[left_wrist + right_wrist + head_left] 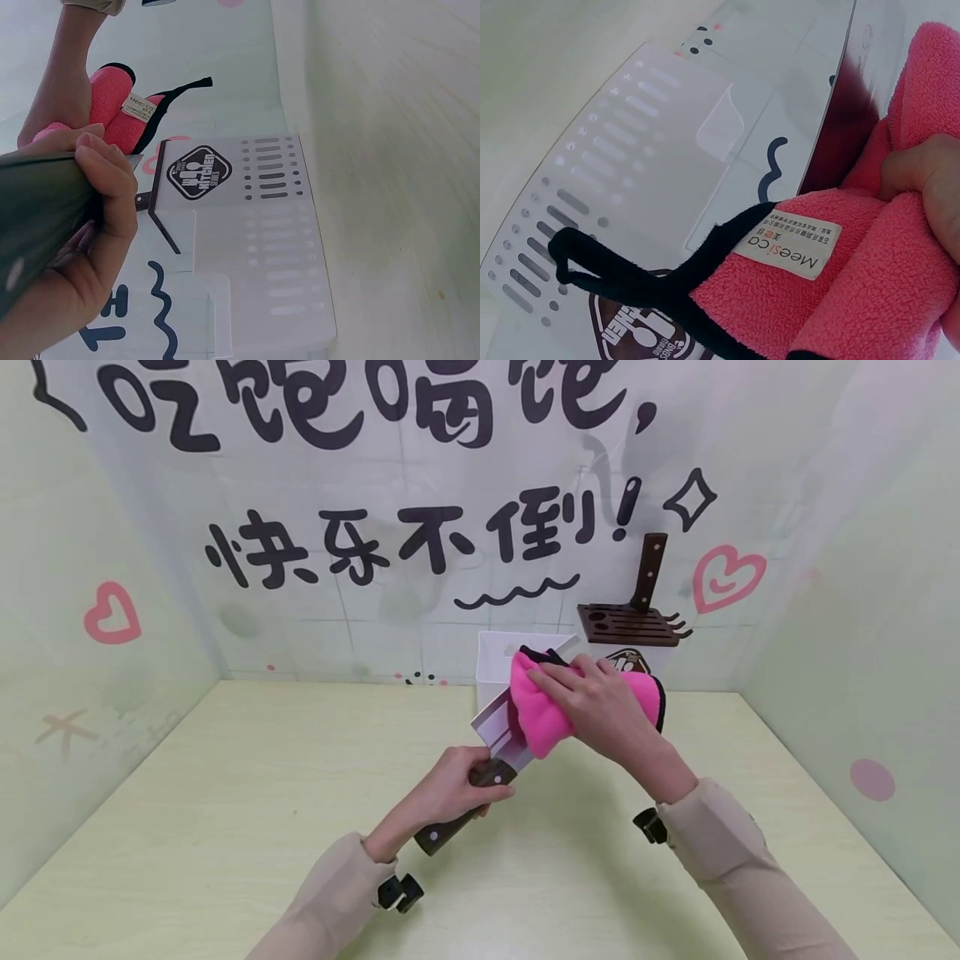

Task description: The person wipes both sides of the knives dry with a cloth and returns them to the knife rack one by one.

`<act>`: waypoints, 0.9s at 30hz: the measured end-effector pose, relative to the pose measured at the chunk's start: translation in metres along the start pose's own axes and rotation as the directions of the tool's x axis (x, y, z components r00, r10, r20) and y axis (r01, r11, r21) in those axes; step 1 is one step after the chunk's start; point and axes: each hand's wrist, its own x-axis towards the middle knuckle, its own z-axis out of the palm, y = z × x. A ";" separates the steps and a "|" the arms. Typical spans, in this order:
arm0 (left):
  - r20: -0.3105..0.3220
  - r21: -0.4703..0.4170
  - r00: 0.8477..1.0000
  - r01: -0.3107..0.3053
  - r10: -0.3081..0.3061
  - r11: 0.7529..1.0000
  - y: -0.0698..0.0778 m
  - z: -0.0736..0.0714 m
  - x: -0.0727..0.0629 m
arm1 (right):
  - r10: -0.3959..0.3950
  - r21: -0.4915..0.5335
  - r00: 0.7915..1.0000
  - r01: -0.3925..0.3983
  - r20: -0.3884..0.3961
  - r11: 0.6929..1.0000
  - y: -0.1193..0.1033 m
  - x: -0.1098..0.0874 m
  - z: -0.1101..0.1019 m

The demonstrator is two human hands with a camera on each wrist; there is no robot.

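Observation:
My left hand (453,783) grips the dark riveted handle (438,837) of a cleaver, its wide metal blade (495,725) slanting up and to the right. A pink cloth (536,714) with black edging is folded over the blade, hiding its middle. My right hand (600,706) holds the cloth from above against the blade, fingers spread over it. In the right wrist view, the thumb sinks into the cloth (870,277) beside a white label, and the blade (844,112) reflects pink. The left wrist view shows the fingers (112,202) curled round the handle.
Behind the hands, against the back wall, stands a white knife rack (255,225) with slots and a printed badge. Its brown slotted top (626,625) carries an upright brown riveted handle (649,564). The pale wooden table (225,827) lies between side walls.

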 end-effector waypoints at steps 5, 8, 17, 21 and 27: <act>-0.003 0.012 1.000 0.002 -0.002 1.000 0.000 0.000 0.000 | 0.028 0.003 1.000 -0.027 -0.011 1.000 0.005 -0.001 0.002; -0.007 0.022 1.000 -0.007 0.008 1.000 0.000 0.000 0.000 | 0.048 0.012 0.999 -0.048 -0.014 0.999 0.008 -0.001 0.003; -0.016 0.032 0.999 -0.035 0.035 0.999 -0.003 -0.001 -0.002 | 0.117 0.042 0.993 -0.118 0.024 0.992 0.015 -0.001 0.002; -0.022 0.037 0.999 -0.042 0.042 0.998 -0.003 -0.001 -0.002 | 0.138 0.040 0.990 -0.140 0.039 0.989 0.018 -0.002 0.001; -0.024 0.042 0.998 -0.052 0.053 0.998 -0.004 0.000 -0.002 | 0.172 0.049 0.984 -0.174 0.038 0.984 0.022 -0.003 0.002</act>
